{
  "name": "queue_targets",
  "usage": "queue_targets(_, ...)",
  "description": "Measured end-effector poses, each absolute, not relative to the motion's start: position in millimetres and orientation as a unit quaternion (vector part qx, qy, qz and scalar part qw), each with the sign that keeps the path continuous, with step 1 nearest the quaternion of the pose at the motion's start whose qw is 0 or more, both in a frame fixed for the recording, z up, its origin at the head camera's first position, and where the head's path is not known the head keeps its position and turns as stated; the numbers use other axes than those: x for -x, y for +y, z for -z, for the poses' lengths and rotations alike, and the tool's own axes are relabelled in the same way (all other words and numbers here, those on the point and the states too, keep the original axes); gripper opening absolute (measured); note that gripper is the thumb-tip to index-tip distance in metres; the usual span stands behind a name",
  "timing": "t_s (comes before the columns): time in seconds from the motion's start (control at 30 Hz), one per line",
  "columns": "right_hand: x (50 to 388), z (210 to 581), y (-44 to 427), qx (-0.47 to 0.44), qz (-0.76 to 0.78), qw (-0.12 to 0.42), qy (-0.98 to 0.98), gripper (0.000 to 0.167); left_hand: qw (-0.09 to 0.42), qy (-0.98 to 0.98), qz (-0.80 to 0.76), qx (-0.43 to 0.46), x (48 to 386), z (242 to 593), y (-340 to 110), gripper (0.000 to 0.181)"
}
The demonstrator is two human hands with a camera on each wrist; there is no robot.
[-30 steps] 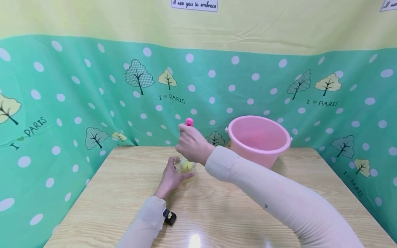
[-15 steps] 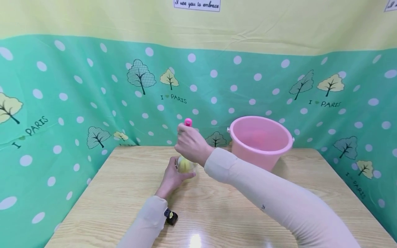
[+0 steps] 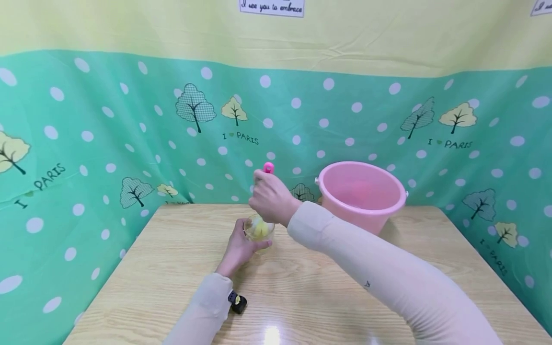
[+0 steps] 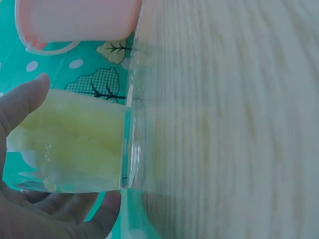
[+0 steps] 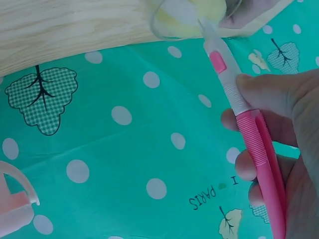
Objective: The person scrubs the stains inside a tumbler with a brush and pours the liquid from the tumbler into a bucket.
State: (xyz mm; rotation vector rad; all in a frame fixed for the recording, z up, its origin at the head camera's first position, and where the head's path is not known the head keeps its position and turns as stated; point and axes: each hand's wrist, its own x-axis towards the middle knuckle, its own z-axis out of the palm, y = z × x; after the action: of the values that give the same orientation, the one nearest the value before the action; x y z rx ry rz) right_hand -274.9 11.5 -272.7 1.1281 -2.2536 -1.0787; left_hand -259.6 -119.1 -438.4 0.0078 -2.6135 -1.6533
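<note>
My left hand (image 3: 239, 247) holds a clear glass (image 4: 75, 144) upright on the table, thumb on one side and fingers round the other. Pale yellow stuff and a white mass (image 3: 258, 225) fill much of the glass. Above its rim, my right hand (image 3: 273, 196) grips a long tool (image 5: 256, 139) with a pink, ribbed handle, a white neck and a pink button. In the right wrist view the tool's narrow end points into the glass mouth; the form of its tip is unclear there.
A pink bucket (image 3: 355, 211) with a white handle stands at the back right of the wooden table (image 3: 327, 297). Green dotted cloth (image 3: 142, 110) with printed trees hangs behind the table and along both sides. A black strap device (image 3: 237, 303) sits on the left wrist.
My right hand has shifted slightly right with the tool over the glass. The yellow and white contents look different in shape. My left hand still holds the glass in place.
</note>
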Motion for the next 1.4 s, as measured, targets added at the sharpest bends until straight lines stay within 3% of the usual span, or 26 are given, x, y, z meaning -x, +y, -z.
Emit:
queue_targets(0.23, 270.6, 272.2, 10.2, -0.416, 0.384, 0.210, -0.797, 0.013, 0.025, -0.849, 0.529, 0.000, 259.0, 436.6, -118.5, 0.085)
queue_targets(0.53, 271.3, 280.2, 12.1, -0.406, 0.388, 0.275, -0.781, 0.013, 0.031, -0.850, 0.525, 0.001, 258.4, 436.9, -118.1, 0.083)
queue_targets(1.13, 277.8, 276.3, 23.0, -0.420, 0.361, 0.230, -0.800, 0.017, 0.038, -0.843, 0.536, 0.003, 259.4, 439.6, -117.6, 0.086)
queue_targets(1.4, 273.6, 277.3, 19.8, -0.427, 0.352, 0.253, -0.793, 0.017, 0.034, -0.845, 0.533, -0.004, 259.2, 439.1, -118.2, 0.086)
